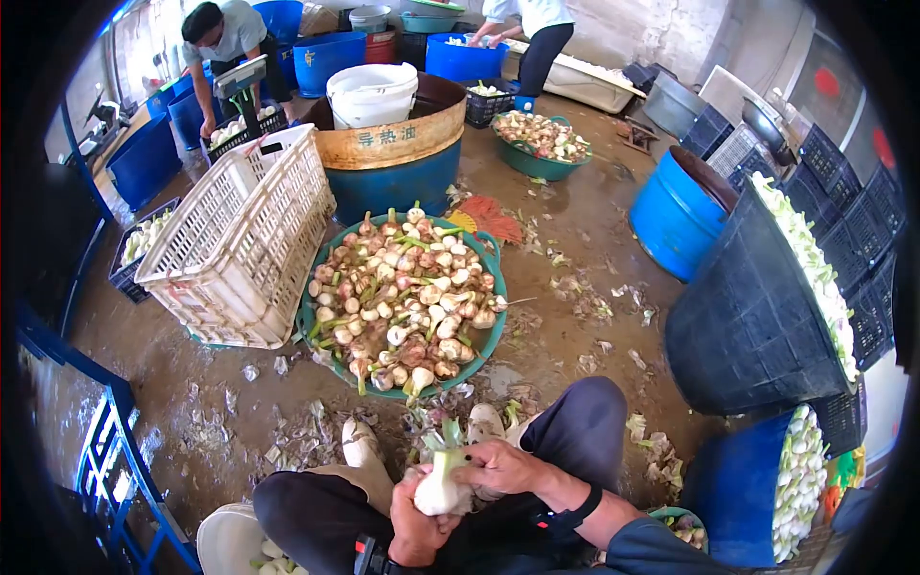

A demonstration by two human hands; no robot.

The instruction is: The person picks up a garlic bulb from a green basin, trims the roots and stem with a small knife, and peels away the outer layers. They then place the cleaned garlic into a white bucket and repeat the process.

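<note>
A white garlic bulb [443, 487] with a short green stalk is held upright between my knees. My left hand [420, 517] wraps round it from the left and below. From the right, my right hand [502, 468] has its fingers closed against the bulb near the stalk; whether they pinch loose skin or a small tool is hidden. In front of my shoes stands a green tub [498, 331] heaped with unpeeled garlic [407, 297], stalks cut short.
A white plastic crate [273, 259] stands left of the tub, a rusty-rimmed drum [388, 149] behind it. Large bins of peeled garlic [757, 316] are at right, a white bucket [222, 541] at lower left. Garlic skins litter the floor. Two people [225, 48] work at the back.
</note>
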